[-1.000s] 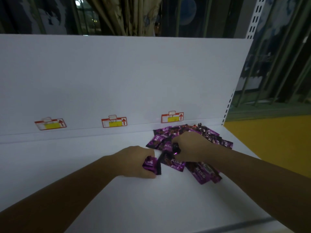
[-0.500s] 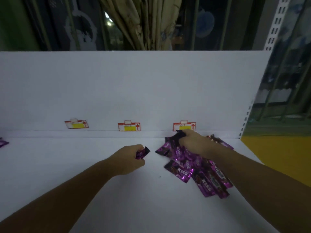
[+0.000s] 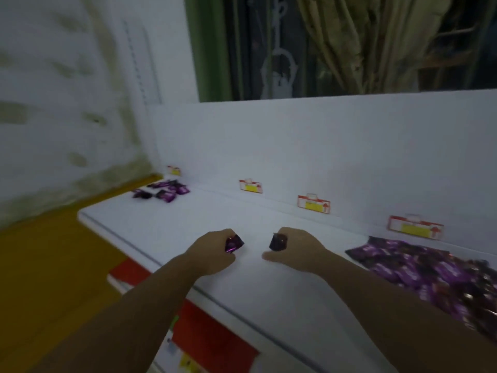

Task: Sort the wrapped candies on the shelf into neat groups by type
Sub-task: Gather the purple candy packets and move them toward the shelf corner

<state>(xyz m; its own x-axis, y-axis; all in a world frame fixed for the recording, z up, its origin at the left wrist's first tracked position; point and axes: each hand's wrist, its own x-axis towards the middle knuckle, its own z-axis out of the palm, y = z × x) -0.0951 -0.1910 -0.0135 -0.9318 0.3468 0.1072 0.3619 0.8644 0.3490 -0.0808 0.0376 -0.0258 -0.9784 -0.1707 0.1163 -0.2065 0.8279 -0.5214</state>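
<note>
Head view looks along the white shelf (image 3: 215,224). The big heap of purple wrapped candies (image 3: 430,273) lies at its right end below a price tag (image 3: 414,228), and a small group (image 3: 164,191) sits well apart at the far left end. Between them, over bare shelf, the left hand (image 3: 215,251) grips a bright purple candy (image 3: 234,243) and the right hand (image 3: 295,251) pinches a darker candy (image 3: 278,243). The step in hand looks like carrying picked pieces away from the heap. The next move calls for a long reach left and setting each candy with its own kind; blur hides which kind lies there.
</note>
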